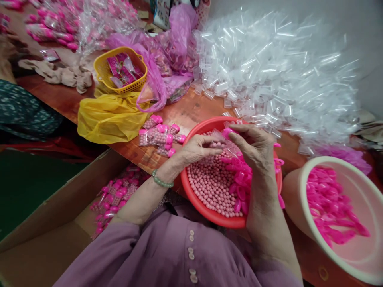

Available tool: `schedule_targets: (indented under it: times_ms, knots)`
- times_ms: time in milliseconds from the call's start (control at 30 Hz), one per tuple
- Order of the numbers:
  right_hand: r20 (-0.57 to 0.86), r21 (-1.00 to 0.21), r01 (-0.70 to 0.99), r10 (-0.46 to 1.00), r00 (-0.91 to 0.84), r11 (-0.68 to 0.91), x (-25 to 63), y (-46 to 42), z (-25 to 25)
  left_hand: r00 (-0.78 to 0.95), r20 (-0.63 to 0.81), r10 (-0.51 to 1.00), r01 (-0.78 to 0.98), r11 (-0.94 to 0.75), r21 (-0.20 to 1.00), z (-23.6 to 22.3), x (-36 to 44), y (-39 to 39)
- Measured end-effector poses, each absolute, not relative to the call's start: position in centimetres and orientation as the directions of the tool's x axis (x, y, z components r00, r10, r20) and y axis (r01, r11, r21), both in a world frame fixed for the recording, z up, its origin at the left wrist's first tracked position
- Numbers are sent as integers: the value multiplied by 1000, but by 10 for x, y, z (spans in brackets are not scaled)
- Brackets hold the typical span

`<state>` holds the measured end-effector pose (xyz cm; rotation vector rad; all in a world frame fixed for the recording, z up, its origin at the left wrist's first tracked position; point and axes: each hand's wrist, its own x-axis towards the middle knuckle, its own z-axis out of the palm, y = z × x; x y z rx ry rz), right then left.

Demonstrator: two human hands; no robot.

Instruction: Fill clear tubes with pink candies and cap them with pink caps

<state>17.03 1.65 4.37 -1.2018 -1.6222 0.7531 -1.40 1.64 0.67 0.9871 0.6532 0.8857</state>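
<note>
Over a red basin [190, 187] my two hands work close together. My left hand [196, 150], with a green bead bracelet on its wrist, is closed around a clear plastic tube [216, 137]; how full it is, I cannot tell. Thumb and fingers of my right hand [255, 145] pinch a bright pink cap [228, 132] close to the tube. Pink beads [209, 191] fill the left side of the basin below, and loose pink caps [241, 175] are heaped on its right side.
Capped tubes of beads [163, 135] lie left of the basin; more fill a cardboard box [54, 207] below. Clear empty tubes [269, 67] are piled behind. A white tub [305, 171] of pink pieces stands right. A yellow basket [100, 65] and another person's sleeve [26, 107] are left.
</note>
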Motion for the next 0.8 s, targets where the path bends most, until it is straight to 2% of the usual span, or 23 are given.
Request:
schedule_targets:
  times_ms: [200, 500, 667, 800]
  knots:
    - [346, -863, 372, 936, -60, 342, 169, 16, 45, 522, -126, 844, -277, 307, 911, 3, -14, 17]
    - [326, -867, 374, 942, -74, 330, 166, 15, 42, 542, -103, 834, -333, 326, 885, 5, -16, 17]
    - [321, -870, 362, 942, -99, 335, 158, 13, 38, 596, -127, 793, -293, 361, 885, 4, -16, 17]
    - [358, -853, 392, 933, -42, 345, 155, 12, 37, 607, -122, 785, -310, 375, 874, 5, -16, 16]
